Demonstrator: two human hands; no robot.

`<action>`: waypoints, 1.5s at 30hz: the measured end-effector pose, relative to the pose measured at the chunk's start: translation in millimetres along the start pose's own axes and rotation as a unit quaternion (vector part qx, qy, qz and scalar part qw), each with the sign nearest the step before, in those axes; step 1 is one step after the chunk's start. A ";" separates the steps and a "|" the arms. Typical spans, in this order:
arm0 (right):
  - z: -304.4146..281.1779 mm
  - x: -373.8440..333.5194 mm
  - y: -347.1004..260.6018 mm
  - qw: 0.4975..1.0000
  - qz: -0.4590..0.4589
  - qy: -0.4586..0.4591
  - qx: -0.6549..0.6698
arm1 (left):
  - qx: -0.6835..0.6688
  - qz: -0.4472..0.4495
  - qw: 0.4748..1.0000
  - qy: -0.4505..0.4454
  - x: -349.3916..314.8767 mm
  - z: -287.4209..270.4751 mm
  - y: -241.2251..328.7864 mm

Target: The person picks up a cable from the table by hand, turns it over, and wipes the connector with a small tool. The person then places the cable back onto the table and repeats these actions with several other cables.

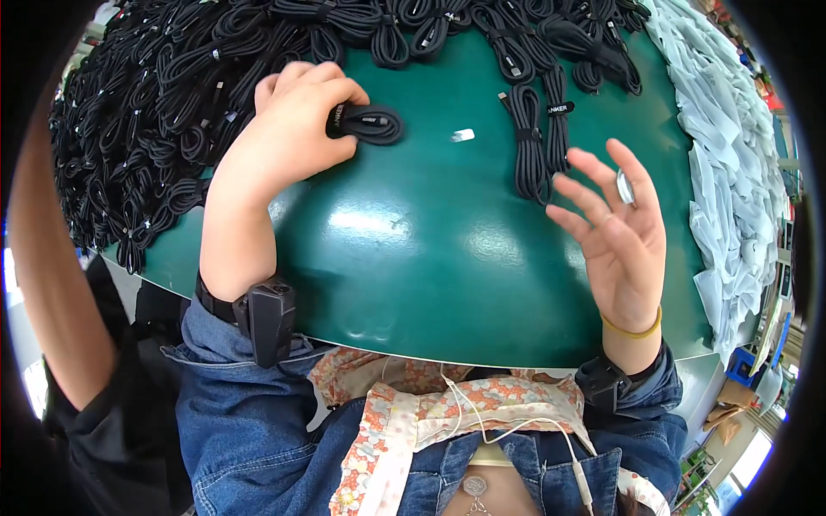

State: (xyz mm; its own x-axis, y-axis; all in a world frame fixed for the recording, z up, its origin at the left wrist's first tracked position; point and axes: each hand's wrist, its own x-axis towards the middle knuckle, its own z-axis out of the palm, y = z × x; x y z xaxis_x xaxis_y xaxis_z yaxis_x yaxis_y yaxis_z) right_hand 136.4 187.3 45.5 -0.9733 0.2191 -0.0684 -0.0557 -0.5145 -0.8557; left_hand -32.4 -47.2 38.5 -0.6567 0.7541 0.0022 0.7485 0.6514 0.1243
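My left hand (pixel 301 116) is closed around a coiled black cable (pixel 376 125), bound with a black strap, low over the green table (pixel 413 292). The thumb and fingers wrap one end, and the looped end sticks out to the right. My right hand (pixel 624 236) is raised over the table's right side, palm partly up and fingers apart, gripping nothing. A small shiny pale piece (pixel 625 187) sits on one of its fingers; I cannot make out what it is. Just left of those fingers lie bundled black cables (pixel 527 142), also strapped.
A large heap of bundled black cables (pixel 172 103) covers the far and left table. Pale translucent bags (pixel 731 172) are piled along the right edge. A small white label (pixel 463 135) lies mid-table. Another person's bare forearm (pixel 60 249) is close on the left.
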 end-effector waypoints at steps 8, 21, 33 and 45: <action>-10.6 -4.2 6.0 0.964 -0.030 -0.096 -0.244 | -0.635 0.046 0.743 0.209 6.6 1.4 51.5; -9.6 -13.5 2.1 0.963 -0.020 -0.119 -0.241 | -0.815 0.075 0.573 0.044 -4.1 14.8 88.4; -6.9 -14.4 4.3 0.940 -0.107 -0.092 -0.312 | -0.763 0.132 0.632 0.042 -5.1 7.0 86.8; -7.0 -14.7 0.0 0.970 -0.050 -0.105 -0.213 | -0.781 0.155 0.605 0.019 -3.4 0.3 77.9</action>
State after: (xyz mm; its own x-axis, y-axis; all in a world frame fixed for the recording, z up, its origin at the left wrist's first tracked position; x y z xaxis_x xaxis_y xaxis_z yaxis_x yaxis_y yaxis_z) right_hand 152.2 189.9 42.9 -0.9943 0.0531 0.0929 -0.0979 -0.0996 -0.9902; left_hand 28.2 1.0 47.9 -0.5310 0.7980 0.2850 -0.1448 -0.4169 0.8974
